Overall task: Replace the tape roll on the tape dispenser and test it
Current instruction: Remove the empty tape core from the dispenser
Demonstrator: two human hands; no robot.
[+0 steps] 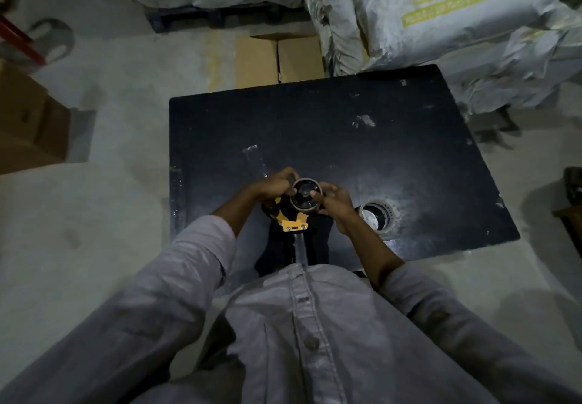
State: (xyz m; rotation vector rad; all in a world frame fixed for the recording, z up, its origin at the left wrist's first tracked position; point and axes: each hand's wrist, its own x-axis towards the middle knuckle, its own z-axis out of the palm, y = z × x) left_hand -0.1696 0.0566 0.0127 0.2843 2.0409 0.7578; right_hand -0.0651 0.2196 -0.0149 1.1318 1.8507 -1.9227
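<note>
A yellow and black tape dispenser (291, 222) is held over the near edge of the black table (346, 139). On its black hub sits a thin brown cardboard core (306, 195), nearly bare of tape. My left hand (275, 183) grips the dispenser and the core's left rim. My right hand (335, 200) pinches the core's right rim. A strip of clear tape hangs from the dispenser toward my shirt. A fresh roll of clear tape (378, 214) lies flat on the table just right of my right hand.
A strip of clear tape (255, 161) is stuck on the table beyond my left hand. Cardboard boxes (278, 57) stand behind the table, more boxes (28, 126) at the left, and stacked sacks (441, 16) at the back right.
</note>
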